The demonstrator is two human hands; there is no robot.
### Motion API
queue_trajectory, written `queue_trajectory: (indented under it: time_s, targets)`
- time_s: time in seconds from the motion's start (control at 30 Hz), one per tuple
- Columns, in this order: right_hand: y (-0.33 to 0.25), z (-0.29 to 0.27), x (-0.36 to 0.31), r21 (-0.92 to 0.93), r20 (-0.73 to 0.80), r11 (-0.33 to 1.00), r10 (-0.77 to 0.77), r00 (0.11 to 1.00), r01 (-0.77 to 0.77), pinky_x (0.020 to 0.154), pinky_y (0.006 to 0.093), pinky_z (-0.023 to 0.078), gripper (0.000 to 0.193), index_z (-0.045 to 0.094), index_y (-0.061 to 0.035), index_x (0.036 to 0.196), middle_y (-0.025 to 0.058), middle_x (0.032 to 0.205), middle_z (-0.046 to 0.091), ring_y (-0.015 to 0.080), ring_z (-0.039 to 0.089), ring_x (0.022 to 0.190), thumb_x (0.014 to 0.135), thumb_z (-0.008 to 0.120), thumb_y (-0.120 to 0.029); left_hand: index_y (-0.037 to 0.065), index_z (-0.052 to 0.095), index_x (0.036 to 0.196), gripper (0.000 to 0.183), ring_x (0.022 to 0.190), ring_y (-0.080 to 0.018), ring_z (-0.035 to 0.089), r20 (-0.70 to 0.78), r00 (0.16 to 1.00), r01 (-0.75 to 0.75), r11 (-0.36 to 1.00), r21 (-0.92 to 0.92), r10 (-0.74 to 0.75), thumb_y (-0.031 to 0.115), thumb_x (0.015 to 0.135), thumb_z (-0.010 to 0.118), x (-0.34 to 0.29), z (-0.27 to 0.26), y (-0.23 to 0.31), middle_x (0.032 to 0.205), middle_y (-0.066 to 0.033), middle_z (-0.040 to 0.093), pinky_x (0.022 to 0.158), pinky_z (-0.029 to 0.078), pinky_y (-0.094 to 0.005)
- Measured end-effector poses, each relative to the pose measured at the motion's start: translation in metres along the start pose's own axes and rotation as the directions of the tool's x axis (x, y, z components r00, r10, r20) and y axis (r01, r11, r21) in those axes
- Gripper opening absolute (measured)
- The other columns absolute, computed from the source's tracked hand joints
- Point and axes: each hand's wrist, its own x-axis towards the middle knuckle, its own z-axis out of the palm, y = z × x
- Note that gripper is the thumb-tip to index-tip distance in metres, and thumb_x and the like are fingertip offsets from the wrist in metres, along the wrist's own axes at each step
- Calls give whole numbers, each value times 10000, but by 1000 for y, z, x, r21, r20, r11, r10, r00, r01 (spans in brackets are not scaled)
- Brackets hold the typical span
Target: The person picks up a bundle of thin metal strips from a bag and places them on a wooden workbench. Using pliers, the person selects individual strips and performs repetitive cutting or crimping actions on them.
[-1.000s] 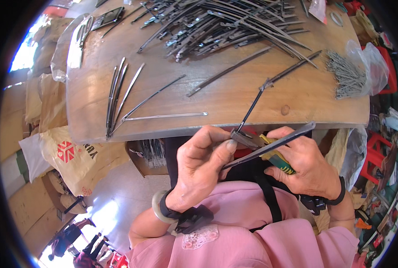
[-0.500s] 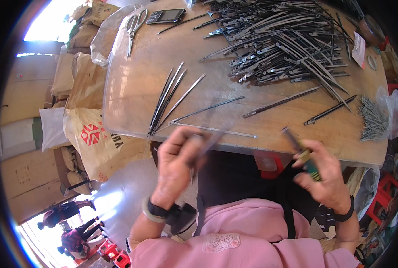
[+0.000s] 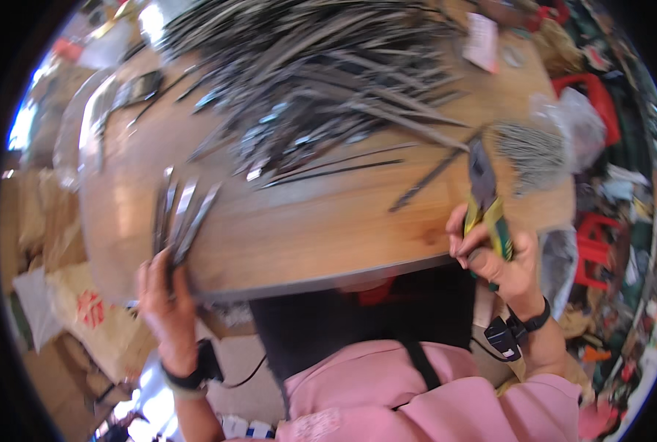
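Note:
At the table's near left edge, my left hand [image 3: 166,306] has its fingers closed around the lower ends of a few narrow metal strips [image 3: 198,223]. The strips fan out away from me over the tabletop; blur hides how many are gripped. My right hand [image 3: 509,269] holds pliers [image 3: 484,188] with yellow and green handles, raised over the near right edge with the jaws pointing away from me. Beyond the jaws lies a dark strip [image 3: 425,183] on the wood. A large heap of similar metal strips [image 3: 321,96] covers the far middle.
The wooden table [image 3: 306,236] has a curved left side. On its right lie a bundle of thin grey pins [image 3: 529,155] and a clear plastic bag [image 3: 586,140]. A white packet [image 3: 481,44] and a phone [image 3: 140,88] are farther back. Red stools [image 3: 593,239] stand at right.
My left hand has moved left to the fanned strips; the strip it carried is no longer distinct. The pliers have swung up, jaws away from me. The whole view has shifted rightward.

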Motion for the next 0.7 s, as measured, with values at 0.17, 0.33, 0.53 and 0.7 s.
queue_trajectory:
  time_s: [0.17,0.33,0.53,0.7]
  targets:
    - [-16,-71,19,-447,-351,890,-266,898,89,722,291,483,119,653,29,895,83,998,606,153,590,833,863,671,-85,-15,612,1199,393,1046,-328,569,16,1000,-7,995,-96,9,-9,809,665,14,-3,52,1102,-174,604,933,447,-414]
    - [-25,-82,28,-830,-44,506,-476,878,233,662,325,516,146,656,28,914,123,970,612,244,650,777,768,662,39,-22,591,1209,411,1058,-385,543,122,963,-230,968,-97,241,-10,805,667,57,38,116,1134,-203,572,944,431,-423]
    - [-10,-101,46,-917,241,164,-496,834,363,716,372,540,232,617,37,881,161,1032,603,331,635,886,654,665,38,-43,617,983,152,858,-331,576,179,938,-281,954,-101,295,-57,832,620,61,46,110,909,-158,575,754,468,-367]
    - [-14,-105,35,-911,326,92,-436,839,402,741,374,542,214,612,10,830,146,1026,587,313,611,927,618,646,7,-28,610,949,126,807,-341,595,146,953,-242,957,-159,266,-77,833,603,63,36,107,892,-166,590,722,485,-384]
